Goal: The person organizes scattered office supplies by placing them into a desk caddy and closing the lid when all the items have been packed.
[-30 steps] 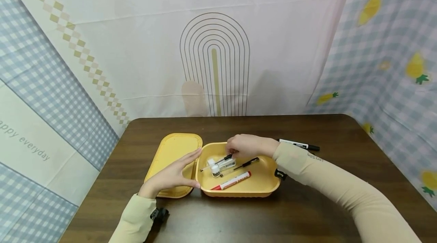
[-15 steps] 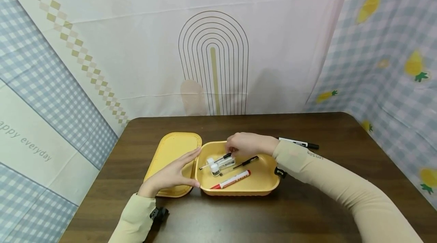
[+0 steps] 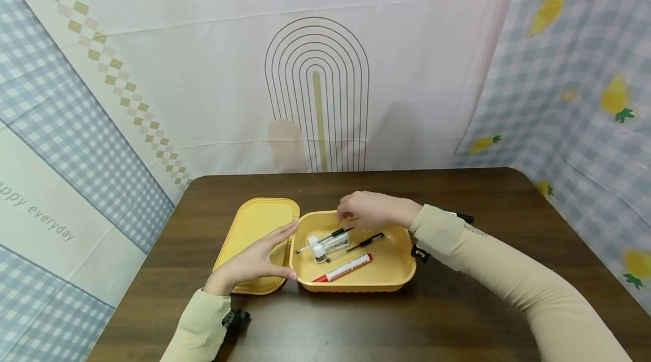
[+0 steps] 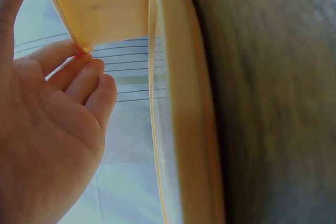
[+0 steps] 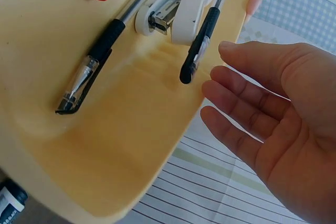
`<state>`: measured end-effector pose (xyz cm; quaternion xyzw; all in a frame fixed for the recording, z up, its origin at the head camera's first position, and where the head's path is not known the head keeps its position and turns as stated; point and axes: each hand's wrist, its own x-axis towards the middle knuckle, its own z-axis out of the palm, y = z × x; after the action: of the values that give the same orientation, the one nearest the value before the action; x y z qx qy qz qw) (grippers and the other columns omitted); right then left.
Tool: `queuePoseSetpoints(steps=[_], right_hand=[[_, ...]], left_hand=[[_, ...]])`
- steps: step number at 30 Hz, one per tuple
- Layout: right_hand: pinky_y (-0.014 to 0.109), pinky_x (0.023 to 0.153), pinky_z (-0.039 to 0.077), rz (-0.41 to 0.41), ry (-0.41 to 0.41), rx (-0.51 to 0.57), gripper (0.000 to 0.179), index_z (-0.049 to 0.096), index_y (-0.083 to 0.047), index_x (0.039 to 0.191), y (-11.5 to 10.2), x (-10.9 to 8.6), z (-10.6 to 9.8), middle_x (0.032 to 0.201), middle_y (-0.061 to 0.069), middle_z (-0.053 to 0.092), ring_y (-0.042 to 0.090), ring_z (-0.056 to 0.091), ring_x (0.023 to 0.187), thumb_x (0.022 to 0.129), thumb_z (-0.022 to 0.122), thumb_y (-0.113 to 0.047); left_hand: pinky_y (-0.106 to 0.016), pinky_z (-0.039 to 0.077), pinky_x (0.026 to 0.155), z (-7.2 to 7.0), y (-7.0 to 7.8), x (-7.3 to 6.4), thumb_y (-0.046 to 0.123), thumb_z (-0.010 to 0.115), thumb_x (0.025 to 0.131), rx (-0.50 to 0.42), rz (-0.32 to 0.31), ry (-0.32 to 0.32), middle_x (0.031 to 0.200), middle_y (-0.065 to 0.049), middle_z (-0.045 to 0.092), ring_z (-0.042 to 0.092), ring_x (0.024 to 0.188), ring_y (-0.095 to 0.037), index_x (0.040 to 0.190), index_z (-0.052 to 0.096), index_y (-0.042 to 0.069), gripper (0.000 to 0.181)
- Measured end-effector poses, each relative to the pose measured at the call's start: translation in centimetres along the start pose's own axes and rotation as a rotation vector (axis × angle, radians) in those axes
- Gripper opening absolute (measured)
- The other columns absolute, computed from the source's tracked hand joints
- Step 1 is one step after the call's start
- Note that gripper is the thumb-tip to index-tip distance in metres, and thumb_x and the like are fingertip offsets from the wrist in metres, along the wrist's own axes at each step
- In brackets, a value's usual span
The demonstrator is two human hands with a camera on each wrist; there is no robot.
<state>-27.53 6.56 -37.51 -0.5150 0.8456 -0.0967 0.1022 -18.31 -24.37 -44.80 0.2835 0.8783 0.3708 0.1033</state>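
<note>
A yellow plastic box [image 3: 394,263] holds two clear pens with black caps, a white stapler [image 5: 173,14], a small white bottle [image 3: 319,252] and a white marker with red ends [image 3: 348,267]. My left hand [image 3: 256,263] spreads its straight fingers and thumb along the box's left end, fingertips at the rim. Over the far rim is my right hand [image 3: 373,208], fingers loosely bent with nothing between them. Its thumb tip is close to the cap of one pen [image 5: 202,40], which leans over the stapler. The other pen [image 5: 102,45] lies on the box floor.
A yellow lid [image 3: 261,218] lies left of the box, partly behind the left hand. Behind the right sleeve, a black-and-white marker [image 3: 465,218] lies on the dark wooden table [image 3: 356,328]. Patterned cloth [image 3: 407,68] hangs at the back and sides.
My right hand has risen slightly away from the pen towards the far rim, and its sleeve now covers more of the black-and-white marker. The left hand stays at the box's end.
</note>
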Motion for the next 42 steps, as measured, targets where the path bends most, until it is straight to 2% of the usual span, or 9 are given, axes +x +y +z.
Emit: queuePoseSetpoints(steps=[10, 16, 20, 27, 42], right_hand=[[0.034, 0.087, 0.054, 0.033, 0.019, 0.0, 0.019, 0.074, -0.008, 0.114, 0.3, -0.6, -0.8, 0.104, 0.001, 0.069, 0.015, 0.065, 0.097, 0.097, 0.067, -0.01], [0.032, 0.08, 0.054, 0.02, 0.042, -0.008, 0.017, 0.074, -0.008, 0.112, 0.9, -0.8, -1.2, 0.099, -0.003, 0.066, 0.011, 0.061, 0.089, 0.097, 0.068, -0.011], [0.033, 0.081, 0.054, 0.023, 0.085, -0.006, 0.017, 0.073, -0.007, 0.112, 1.0, -1.1, -1.7, 0.102, 0.002, 0.068, 0.013, 0.061, 0.09, 0.096, 0.069, -0.011], [0.035, 0.088, 0.054, 0.081, 0.128, 0.003, 0.022, 0.071, -0.01, 0.118, 1.3, -2.0, -3.0, 0.114, 0.005, 0.068, 0.018, 0.064, 0.102, 0.098, 0.068, -0.016], [0.04, 0.089, 0.054, 0.135, 0.184, -0.002, 0.024, 0.07, -0.008, 0.119, 2.8, -3.6, -4.2, 0.115, 0.008, 0.068, 0.022, 0.064, 0.103, 0.097, 0.069, -0.017]], left_hand=[[-0.054, 0.021, 0.119, 0.0, 0.1, 0.0, 0.049, 0.085, 0.076, 0.005, 0.003, 0.002, 0.168, -0.006, 0.018, 0.018, 0.152, -0.027, 0.162, 0.025, 0.018, 0.109], [-0.053, 0.021, 0.12, 0.1, 0.0, -0.1, 0.052, 0.085, 0.076, 0.002, -0.007, -0.004, 0.168, -0.004, 0.017, 0.017, 0.152, -0.024, 0.162, 0.024, 0.019, 0.11], [-0.053, 0.021, 0.12, 0.2, -0.1, -0.1, 0.053, 0.084, 0.076, 0.0, -0.005, -0.003, 0.168, -0.004, 0.017, 0.016, 0.152, -0.023, 0.162, 0.025, 0.018, 0.11], [-0.052, 0.021, 0.12, 0.1, -0.1, 0.0, 0.052, 0.084, 0.076, 0.002, 0.003, 0.001, 0.168, -0.005, 0.017, 0.017, 0.152, -0.023, 0.162, 0.025, 0.017, 0.11], [-0.052, 0.021, 0.12, 0.0, 0.0, 0.0, 0.05, 0.085, 0.076, 0.002, 0.005, -0.001, 0.168, -0.005, 0.017, 0.017, 0.152, -0.023, 0.162, 0.025, 0.018, 0.109]])
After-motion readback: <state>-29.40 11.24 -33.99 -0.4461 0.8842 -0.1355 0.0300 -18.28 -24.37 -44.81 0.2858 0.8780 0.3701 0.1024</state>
